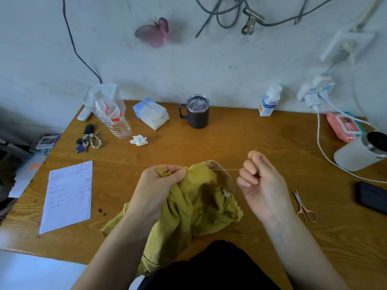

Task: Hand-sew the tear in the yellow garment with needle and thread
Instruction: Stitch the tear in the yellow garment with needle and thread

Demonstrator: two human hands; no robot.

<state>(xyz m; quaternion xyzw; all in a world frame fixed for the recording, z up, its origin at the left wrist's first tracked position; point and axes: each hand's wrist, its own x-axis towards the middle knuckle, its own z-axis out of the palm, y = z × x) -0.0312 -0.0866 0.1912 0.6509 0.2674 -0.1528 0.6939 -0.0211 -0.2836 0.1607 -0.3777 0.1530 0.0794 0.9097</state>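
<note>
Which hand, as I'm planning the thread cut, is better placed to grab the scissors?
Probably right: the scissors lie just beside the right hand, which pinches the thread, while the left hand grips the yellow garment.

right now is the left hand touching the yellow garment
Touching. The head view shows the left hand gripping a bunched fold of the yellow garment.

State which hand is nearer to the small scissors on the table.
Right. The right hand lies just beside the scissors; the left hand grips the yellow garment, farther across.
</note>
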